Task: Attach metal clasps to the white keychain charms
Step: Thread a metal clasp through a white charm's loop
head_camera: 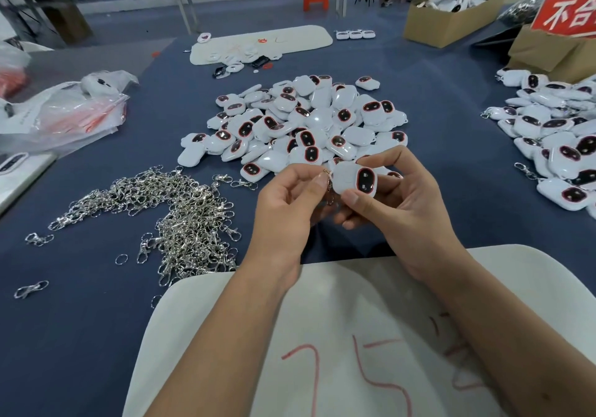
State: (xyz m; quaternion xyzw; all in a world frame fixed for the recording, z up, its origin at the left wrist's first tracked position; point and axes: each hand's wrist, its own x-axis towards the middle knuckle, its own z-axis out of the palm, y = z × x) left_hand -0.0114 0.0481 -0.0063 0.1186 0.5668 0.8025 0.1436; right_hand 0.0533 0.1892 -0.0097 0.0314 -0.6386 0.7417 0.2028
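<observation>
Nearest the camera lies a white board [338, 368] with red marks scrawled on it, both forearms crossing above it. Just past its far edge, over the blue table [96, 336], the two hands meet. The right hand [403, 204] holds one white charm [354, 182], thumb curled against its near edge and fingers wrapped behind, its dark red-rimmed oval window facing up. The left hand [287, 204] pinches a small metal clasp [328, 182] between thumb and forefinger, right against the charm's left side; whether the clasp is already hooked on cannot be told, since the fingers cover most of it. Left of the hands a heap of loose clasps [180, 220] spreads over the table, with a few strays near it. Beyond the hands sits a pile of charms [296, 123], and a second pile [554, 133] lies at the right edge; some there show clasps. Plastic bags [64, 110] lie at the far left, cardboard boxes [451, 20] at the far right with a red sign [567, 7], and another white board [261, 44] rests farther back.
</observation>
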